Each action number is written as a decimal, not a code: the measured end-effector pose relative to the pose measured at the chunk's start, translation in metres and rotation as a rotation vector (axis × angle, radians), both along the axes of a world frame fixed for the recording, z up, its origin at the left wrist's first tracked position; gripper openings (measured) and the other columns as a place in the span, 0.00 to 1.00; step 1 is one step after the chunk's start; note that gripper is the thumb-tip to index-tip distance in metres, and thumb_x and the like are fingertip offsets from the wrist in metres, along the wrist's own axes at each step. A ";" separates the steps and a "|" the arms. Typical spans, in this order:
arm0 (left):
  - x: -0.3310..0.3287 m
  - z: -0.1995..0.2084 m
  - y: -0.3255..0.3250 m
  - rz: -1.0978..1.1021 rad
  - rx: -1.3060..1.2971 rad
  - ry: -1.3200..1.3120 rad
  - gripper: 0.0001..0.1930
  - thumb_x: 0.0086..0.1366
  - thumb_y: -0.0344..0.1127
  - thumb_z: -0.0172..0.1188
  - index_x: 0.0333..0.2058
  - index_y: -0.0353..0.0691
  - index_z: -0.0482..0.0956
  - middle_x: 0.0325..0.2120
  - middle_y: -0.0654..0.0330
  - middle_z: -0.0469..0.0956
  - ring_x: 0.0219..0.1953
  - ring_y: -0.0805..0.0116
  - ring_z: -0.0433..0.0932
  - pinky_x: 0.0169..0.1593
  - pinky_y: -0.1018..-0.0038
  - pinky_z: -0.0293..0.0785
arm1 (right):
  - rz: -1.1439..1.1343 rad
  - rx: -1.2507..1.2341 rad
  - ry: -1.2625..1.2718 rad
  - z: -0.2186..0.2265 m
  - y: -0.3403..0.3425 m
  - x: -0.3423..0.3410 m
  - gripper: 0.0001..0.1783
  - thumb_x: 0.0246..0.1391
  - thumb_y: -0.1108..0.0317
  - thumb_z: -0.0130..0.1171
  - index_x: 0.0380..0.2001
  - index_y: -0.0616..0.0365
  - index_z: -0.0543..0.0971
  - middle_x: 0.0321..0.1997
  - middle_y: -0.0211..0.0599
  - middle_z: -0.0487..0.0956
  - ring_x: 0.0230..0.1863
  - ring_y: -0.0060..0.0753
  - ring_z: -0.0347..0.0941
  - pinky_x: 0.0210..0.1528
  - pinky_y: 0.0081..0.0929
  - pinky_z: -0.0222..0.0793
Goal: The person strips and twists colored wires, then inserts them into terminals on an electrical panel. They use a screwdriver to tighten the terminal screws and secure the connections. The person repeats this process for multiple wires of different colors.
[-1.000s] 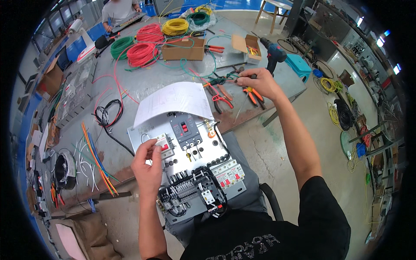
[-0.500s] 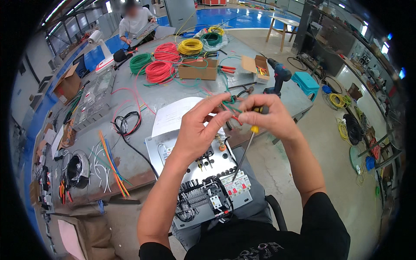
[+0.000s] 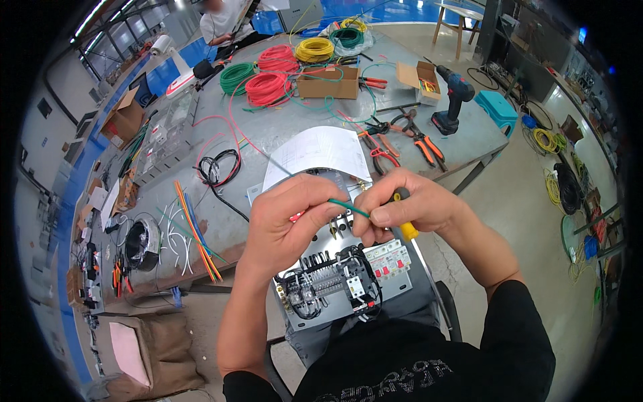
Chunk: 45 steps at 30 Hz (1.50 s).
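Observation:
A green wire (image 3: 349,207) is pinched between my two hands above the panel. My left hand (image 3: 295,216) has thumb and fingers closed on one length of it. With thumb and forefinger my right hand (image 3: 418,206) grips the other end, and a screwdriver (image 3: 408,231) with a yellow and black handle is tucked in the same hand. On my lap lies a metal mounting panel (image 3: 315,321) carrying a terminal block (image 3: 320,288), a small white-and-black relay-like device (image 3: 355,287) and circuit breakers with red switches (image 3: 388,268). My hands hide part of the panel's upper half.
A curved paper sheet (image 3: 315,151) stands beyond my hands. Orange-handled pliers (image 3: 427,149), a cordless drill (image 3: 455,100), red wire coils (image 3: 268,87) and a cardboard box (image 3: 328,85) are on the table. Loose coloured wires (image 3: 194,231) lie left. Another person (image 3: 224,23) sits at the far side.
Both hands have come down closer to the panel, with the green wire now drawn between them. The view has shifted, uncovering the pliers on the table. The screwdriver's shaft no longer shows.

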<state>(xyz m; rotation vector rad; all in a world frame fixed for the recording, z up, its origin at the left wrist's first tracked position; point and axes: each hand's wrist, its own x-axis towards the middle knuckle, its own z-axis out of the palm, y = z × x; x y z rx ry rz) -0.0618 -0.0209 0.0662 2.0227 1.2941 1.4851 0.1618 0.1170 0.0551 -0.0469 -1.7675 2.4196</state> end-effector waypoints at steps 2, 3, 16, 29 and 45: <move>-0.002 0.006 -0.008 0.001 -0.001 0.051 0.06 0.66 0.25 0.70 0.41 0.34 0.86 0.36 0.56 0.86 0.38 0.65 0.84 0.42 0.72 0.79 | 0.055 0.030 -0.044 0.003 -0.001 -0.002 0.17 0.67 0.60 0.67 0.44 0.68 0.88 0.37 0.39 0.88 0.36 0.20 0.80 0.37 0.19 0.73; -0.003 0.005 -0.011 -0.006 0.012 0.050 0.06 0.66 0.26 0.70 0.41 0.34 0.86 0.36 0.56 0.86 0.37 0.65 0.84 0.41 0.72 0.79 | 0.085 0.044 -0.068 0.004 -0.002 -0.003 0.17 0.67 0.60 0.67 0.43 0.67 0.88 0.37 0.38 0.88 0.36 0.19 0.80 0.37 0.19 0.73; 0.011 0.004 -0.035 0.040 -0.088 -0.358 0.05 0.72 0.25 0.65 0.42 0.30 0.86 0.33 0.58 0.84 0.29 0.74 0.82 0.34 0.78 0.79 | -0.214 0.412 0.203 0.013 -0.025 -0.012 0.10 0.65 0.65 0.69 0.39 0.63 0.89 0.35 0.30 0.84 0.38 0.19 0.76 0.42 0.23 0.70; 0.013 -0.001 -0.036 0.352 0.359 0.041 0.15 0.59 0.23 0.75 0.47 0.35 0.89 0.43 0.53 0.86 0.40 0.63 0.85 0.43 0.73 0.80 | -0.523 0.670 0.235 0.008 -0.045 -0.028 0.14 0.58 0.69 0.74 0.46 0.63 0.87 0.36 0.34 0.85 0.37 0.23 0.79 0.41 0.26 0.74; 0.028 -0.022 -0.025 0.503 0.655 0.167 0.16 0.52 0.30 0.75 0.42 0.41 0.88 0.44 0.62 0.83 0.44 0.60 0.79 0.44 0.66 0.75 | -0.830 0.778 0.446 -0.008 -0.035 -0.059 0.08 0.57 0.71 0.64 0.35 0.67 0.82 0.36 0.41 0.81 0.36 0.32 0.76 0.41 0.29 0.71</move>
